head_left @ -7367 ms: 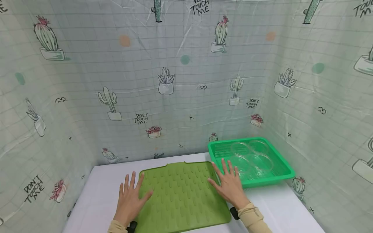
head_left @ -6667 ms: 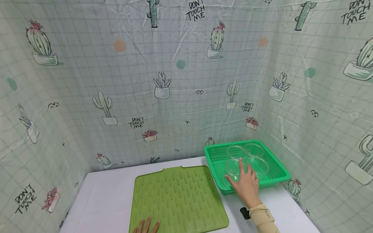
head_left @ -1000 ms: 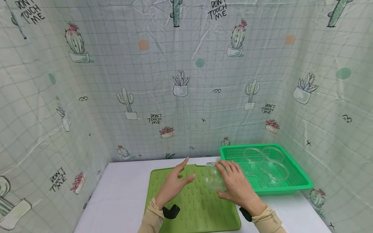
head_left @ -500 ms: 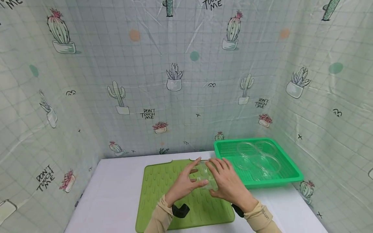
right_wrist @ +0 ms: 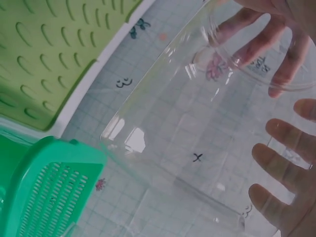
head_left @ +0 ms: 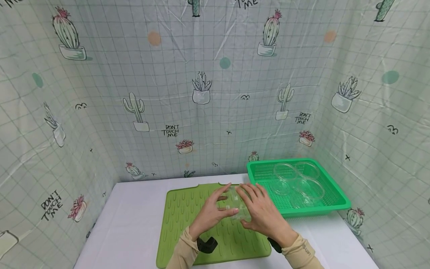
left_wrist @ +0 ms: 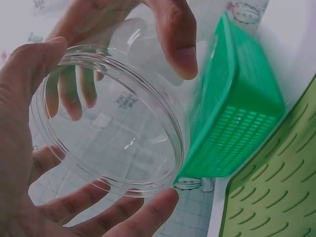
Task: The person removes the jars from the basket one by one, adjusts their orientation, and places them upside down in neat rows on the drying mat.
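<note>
A clear, see-through jar [head_left: 234, 197] is tilted on its side between my two hands, over the green mat [head_left: 188, 224]. My left hand [head_left: 207, 216] grips its round ridged rim; in the left wrist view the thumb lies on the upper edge of the rim [left_wrist: 170, 123] and the fingers curve below. Around the other end of the jar, my right hand [head_left: 265, 211] holds the body with thumb and fingers. In the right wrist view the smooth jar body [right_wrist: 163, 143] fills the middle, with right-hand fingers [right_wrist: 276, 163] along it and left-hand fingers showing through the rim.
A green perforated basket [head_left: 315, 213] stands at the back right beside the mat, with several clear round containers [head_left: 307, 188] in it. The white table [head_left: 131, 220] extends left of the mat. A cactus-printed curtain [head_left: 215, 112] closes off the back and both sides.
Both hands were spread over the mat, then the right hand reached into the basket. It brought the jar over the mat, and the left hand moved right and took hold of the rim.
</note>
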Tool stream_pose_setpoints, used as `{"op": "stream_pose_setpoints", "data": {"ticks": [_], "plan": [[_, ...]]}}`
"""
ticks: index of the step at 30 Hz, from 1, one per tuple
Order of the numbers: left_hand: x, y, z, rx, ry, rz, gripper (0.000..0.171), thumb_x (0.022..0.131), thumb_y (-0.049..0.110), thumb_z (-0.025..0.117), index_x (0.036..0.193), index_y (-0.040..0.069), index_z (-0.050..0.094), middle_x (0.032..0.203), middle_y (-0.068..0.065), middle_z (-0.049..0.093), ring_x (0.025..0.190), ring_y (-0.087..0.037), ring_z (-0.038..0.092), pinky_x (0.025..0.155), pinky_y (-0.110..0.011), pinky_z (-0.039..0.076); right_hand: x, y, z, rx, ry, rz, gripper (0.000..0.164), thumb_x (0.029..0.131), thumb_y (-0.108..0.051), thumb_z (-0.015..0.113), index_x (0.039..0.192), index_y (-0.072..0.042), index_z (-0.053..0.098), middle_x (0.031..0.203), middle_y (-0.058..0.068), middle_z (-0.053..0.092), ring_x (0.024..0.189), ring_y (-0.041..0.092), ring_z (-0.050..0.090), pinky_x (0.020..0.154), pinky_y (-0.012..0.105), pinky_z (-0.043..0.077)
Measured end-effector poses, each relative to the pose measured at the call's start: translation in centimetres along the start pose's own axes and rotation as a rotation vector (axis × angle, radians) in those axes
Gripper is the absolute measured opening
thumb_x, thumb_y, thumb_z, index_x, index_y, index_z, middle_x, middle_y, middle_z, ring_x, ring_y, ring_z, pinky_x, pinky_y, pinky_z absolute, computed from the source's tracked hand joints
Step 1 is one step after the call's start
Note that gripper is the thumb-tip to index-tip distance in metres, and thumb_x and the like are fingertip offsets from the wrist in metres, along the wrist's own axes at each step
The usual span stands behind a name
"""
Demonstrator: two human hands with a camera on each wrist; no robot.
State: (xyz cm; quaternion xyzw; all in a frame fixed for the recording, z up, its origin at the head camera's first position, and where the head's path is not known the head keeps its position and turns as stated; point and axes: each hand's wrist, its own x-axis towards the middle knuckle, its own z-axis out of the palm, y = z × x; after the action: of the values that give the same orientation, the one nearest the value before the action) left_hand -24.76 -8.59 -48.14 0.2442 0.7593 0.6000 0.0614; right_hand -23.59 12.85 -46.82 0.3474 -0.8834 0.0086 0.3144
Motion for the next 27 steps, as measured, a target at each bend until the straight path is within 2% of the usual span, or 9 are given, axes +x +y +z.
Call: {"op": "stream_pose_setpoints", "data": {"ticks": [3, 6, 11, 14, 19, 21, 23, 25, 27], "plan": [[-0.1, -0.1, -0.1, 0.006, 0.009, 0.009, 0.072, 0.088, 0.032, 0.071, 0.148, 0.038, 0.031, 0.154, -0.005, 0.032, 0.131, -0.036, 0.045, 0.090, -0.035, 0.052, 0.0, 0.0, 0.0, 0.031, 0.006, -0.004, 0.115, 0.050, -0.052, 0.091, 0.144, -0.009, 0.040, 0.137, 0.018, 0.051, 0.125, 0.034, 0.050, 0.103, 0.056, 0.037], [-0.2, -0.2, -0.3, 0.013, 0.016, 0.018, 0.072, 0.088, 0.032, 0.071, 0.148, 0.037, 0.032, 0.153, -0.006, 0.033, 0.130, -0.034, 0.046, 0.089, -0.034, 0.052, 0.0, 0.2, -0.2, 0.111, 0.018, -0.001, 0.115, 0.053, -0.057, 0.089, 0.147, -0.013, 0.038, 0.141, 0.018, 0.047, 0.128, 0.032, 0.047, 0.104, 0.057, 0.035], [-0.5, -0.5, -0.8, 0.029, 0.031, 0.012, 0.071, 0.087, 0.034, 0.071, 0.147, 0.039, 0.033, 0.152, -0.008, 0.034, 0.129, -0.031, 0.046, 0.090, -0.035, 0.051, -0.2, 0.5, -0.9, 0.308, 0.072, 0.062, 0.095, 0.074, -0.065, 0.071, 0.149, -0.017, 0.037, 0.151, 0.014, 0.038, 0.134, 0.031, 0.042, 0.104, 0.057, 0.035], [-0.6, -0.5, -1.2, 0.023, 0.041, 0.014, 0.071, 0.087, 0.032, 0.072, 0.147, 0.040, 0.033, 0.152, -0.009, 0.034, 0.130, -0.031, 0.046, 0.091, -0.036, 0.050, -0.3, 0.7, -1.4, 0.484, 0.137, 0.135, 0.082, 0.084, -0.057, 0.065, 0.148, -0.013, 0.038, 0.153, 0.013, 0.035, 0.137, 0.030, 0.039, 0.102, 0.054, 0.038], [-1.0, -0.6, -2.0, -0.009, 0.057, 0.012, 0.072, 0.087, 0.032, 0.072, 0.147, 0.041, 0.033, 0.153, -0.003, 0.033, 0.131, -0.033, 0.045, 0.092, -0.035, 0.050, -0.4, 1.2, -1.9, 0.865, 0.244, 0.262, 0.068, 0.091, -0.019, 0.066, 0.149, -0.005, 0.033, 0.153, 0.015, 0.034, 0.141, 0.020, 0.035, 0.108, 0.032, 0.037], [-1.1, -0.6, -2.3, -0.028, 0.060, 0.011, 0.073, 0.086, 0.031, 0.073, 0.147, 0.041, 0.033, 0.153, -0.001, 0.033, 0.131, -0.034, 0.045, 0.092, -0.033, 0.050, -0.4, 1.4, -2.0, 0.991, 0.246, 0.329, 0.065, 0.094, -0.009, 0.059, 0.151, -0.007, 0.029, 0.154, 0.014, 0.032, 0.140, 0.016, 0.036, 0.106, 0.023, 0.037], [-1.2, -0.5, -2.6, -0.044, 0.067, 0.010, 0.072, 0.086, 0.030, 0.073, 0.146, 0.041, 0.034, 0.153, 0.000, 0.033, 0.131, -0.035, 0.045, 0.092, -0.032, 0.051, -0.5, 1.7, -2.1, 1.110, 0.221, 0.407, 0.062, 0.098, -0.004, 0.049, 0.154, -0.011, 0.023, 0.156, 0.012, 0.029, 0.139, 0.013, 0.037, 0.103, 0.020, 0.040], [-1.3, -0.5, -2.9, -0.057, 0.074, 0.008, 0.072, 0.087, 0.028, 0.073, 0.146, 0.040, 0.034, 0.153, 0.001, 0.034, 0.131, -0.034, 0.045, 0.092, -0.033, 0.051, -0.7, 2.0, -2.0, 1.216, 0.184, 0.495, 0.059, 0.102, -0.007, 0.040, 0.155, -0.017, 0.018, 0.157, 0.009, 0.027, 0.138, 0.008, 0.037, 0.102, 0.020, 0.041], [-1.4, -0.4, -3.1, -0.057, 0.086, 0.001, 0.072, 0.086, 0.027, 0.073, 0.146, 0.040, 0.035, 0.152, 0.002, 0.035, 0.131, -0.032, 0.046, 0.092, -0.033, 0.050, -0.7, 2.3, -2.0, 1.322, 0.145, 0.587, 0.055, 0.105, -0.015, 0.033, 0.156, -0.021, 0.013, 0.157, 0.009, 0.025, 0.137, 0.006, 0.038, 0.103, 0.026, 0.043]]}}
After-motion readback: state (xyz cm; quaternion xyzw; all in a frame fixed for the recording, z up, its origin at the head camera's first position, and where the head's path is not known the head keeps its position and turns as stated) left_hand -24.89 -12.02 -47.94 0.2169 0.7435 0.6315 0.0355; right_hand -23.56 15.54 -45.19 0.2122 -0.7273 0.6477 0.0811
